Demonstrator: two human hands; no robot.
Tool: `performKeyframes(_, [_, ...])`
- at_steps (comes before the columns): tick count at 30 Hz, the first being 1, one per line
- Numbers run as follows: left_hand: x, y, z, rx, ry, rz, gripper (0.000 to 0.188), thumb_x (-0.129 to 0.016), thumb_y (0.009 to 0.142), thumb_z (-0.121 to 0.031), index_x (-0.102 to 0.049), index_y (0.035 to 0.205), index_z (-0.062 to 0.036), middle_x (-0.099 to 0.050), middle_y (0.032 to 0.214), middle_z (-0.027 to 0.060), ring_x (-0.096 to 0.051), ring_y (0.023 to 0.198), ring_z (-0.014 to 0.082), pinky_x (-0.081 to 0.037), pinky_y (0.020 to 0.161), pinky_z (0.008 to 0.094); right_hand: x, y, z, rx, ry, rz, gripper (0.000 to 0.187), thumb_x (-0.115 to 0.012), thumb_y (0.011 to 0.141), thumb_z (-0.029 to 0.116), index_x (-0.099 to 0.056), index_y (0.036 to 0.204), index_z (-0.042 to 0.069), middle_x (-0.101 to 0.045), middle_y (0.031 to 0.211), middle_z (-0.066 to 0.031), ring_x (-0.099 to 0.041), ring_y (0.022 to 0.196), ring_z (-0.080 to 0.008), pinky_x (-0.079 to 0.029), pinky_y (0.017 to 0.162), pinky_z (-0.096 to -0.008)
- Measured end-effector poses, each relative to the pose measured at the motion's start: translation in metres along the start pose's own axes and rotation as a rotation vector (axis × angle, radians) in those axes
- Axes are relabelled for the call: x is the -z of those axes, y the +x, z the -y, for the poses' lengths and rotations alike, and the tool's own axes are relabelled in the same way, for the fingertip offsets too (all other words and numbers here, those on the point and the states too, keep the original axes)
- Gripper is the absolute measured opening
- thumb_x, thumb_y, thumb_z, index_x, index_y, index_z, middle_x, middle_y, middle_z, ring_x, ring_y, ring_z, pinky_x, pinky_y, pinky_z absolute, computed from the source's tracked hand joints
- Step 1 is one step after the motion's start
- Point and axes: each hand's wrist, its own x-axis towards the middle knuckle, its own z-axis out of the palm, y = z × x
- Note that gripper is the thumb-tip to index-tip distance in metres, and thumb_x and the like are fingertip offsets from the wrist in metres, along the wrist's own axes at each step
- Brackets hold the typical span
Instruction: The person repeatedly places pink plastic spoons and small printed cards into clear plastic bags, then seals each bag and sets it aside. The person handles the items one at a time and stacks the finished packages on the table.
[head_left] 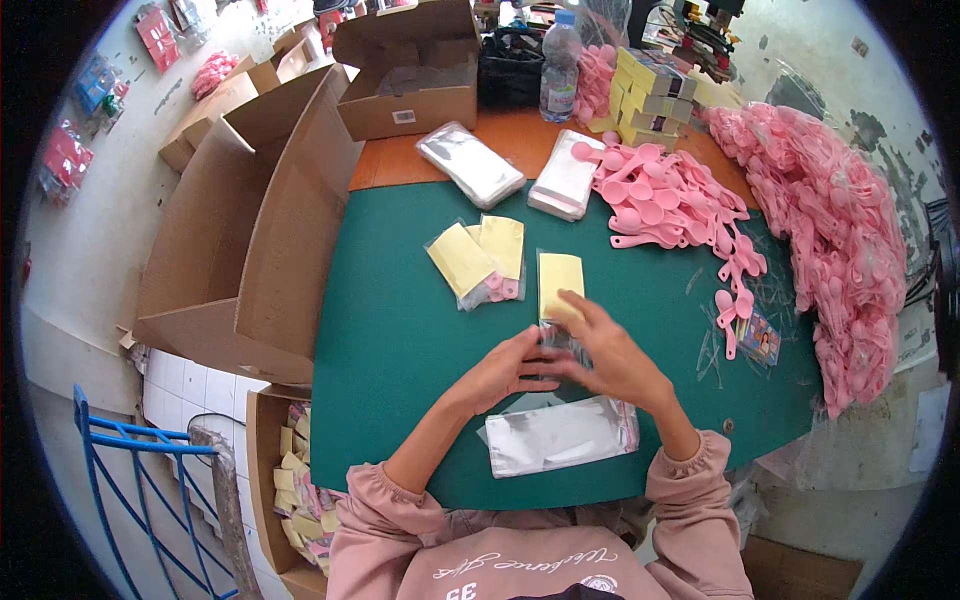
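Observation:
A clear plastic packet with a yellow card in it lies on the green table mat, its lower end partly hidden by my hands. My right hand is over that lower end, fingers spread, one fingertip at the card's edge. From the left, my left hand reaches in with its fingers stretched out and apart, close to the right thumb; both are slightly blurred. Just below them lies a stack of clear plastic bags. Beyond the left hand are packets with yellow cards and pink pieces inside.
Pink spoons are heaped at the far right, beside a large mound of wrapped pink spoons. Two bag stacks lie at the back near a water bottle. Cardboard boxes stand left; a box of finished-looking packets sits below.

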Motion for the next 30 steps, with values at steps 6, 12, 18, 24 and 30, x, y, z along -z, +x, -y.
performKeyframes(6, [-0.002, -0.010, 0.003, -0.063, 0.366, -0.110, 0.049, -0.042, 0.092, -0.019, -0.023, 0.134, -0.0024, -0.057, 0.103, 0.0175, -0.060, 0.092, 0.0227, -0.052, 0.075, 0.0323, -0.003, -0.014, 0.003, -0.035, 0.202, 0.023, 0.045, -0.070, 0.065, 0.012, -0.053, 0.106, 0.008, -0.038, 0.125, -0.0149, -0.038, 0.114, -0.0342, -0.035, 0.093, -0.0427])
performKeyframes(12, [-0.002, -0.013, -0.004, -0.031, 0.512, -0.159, 0.057, -0.044, 0.091, -0.012, -0.012, 0.137, -0.0046, -0.062, 0.091, 0.0177, -0.064, 0.079, 0.0237, -0.054, 0.067, 0.0315, -0.020, -0.019, -0.001, -0.008, -0.294, -0.078, 0.031, -0.068, 0.065, 0.012, -0.057, 0.093, 0.008, -0.044, 0.110, -0.0136, -0.042, 0.106, -0.0306, -0.033, 0.091, -0.0418])
performKeyframes(18, [0.002, -0.021, -0.013, -0.011, 0.453, -0.117, 0.061, -0.043, 0.091, -0.012, -0.006, 0.139, -0.0104, -0.061, 0.093, 0.0193, -0.065, 0.079, 0.0247, -0.054, 0.067, 0.0325, -0.021, -0.017, 0.006, 0.048, -0.134, -0.123, 0.025, -0.068, 0.065, 0.013, -0.057, 0.087, 0.008, -0.047, 0.101, -0.0117, -0.044, 0.100, -0.0304, -0.034, 0.088, -0.0427])
performKeyframes(24, [0.000, -0.022, -0.021, 0.102, 0.550, -0.108, 0.057, -0.039, 0.094, -0.020, -0.006, 0.140, -0.0161, -0.060, 0.096, 0.0177, -0.063, 0.085, 0.0226, -0.053, 0.072, 0.0339, -0.048, -0.024, 0.008, 0.067, -0.167, -0.135, 0.021, -0.068, 0.066, 0.009, -0.054, 0.082, 0.006, -0.046, 0.091, -0.0108, -0.045, 0.093, -0.0301, -0.036, 0.084, -0.0414])
performKeyframes(30, [-0.001, -0.024, -0.016, -0.090, 0.802, -0.039, 0.057, -0.037, 0.094, -0.022, -0.004, 0.141, -0.0179, -0.060, 0.090, 0.0150, -0.062, 0.078, 0.0197, -0.053, 0.071, 0.0331, -0.043, -0.022, 0.011, -0.137, 0.009, -0.047, 0.017, -0.064, 0.068, 0.009, -0.053, 0.081, 0.006, -0.046, 0.087, -0.0097, -0.045, 0.090, -0.0281, -0.034, 0.074, -0.0406])
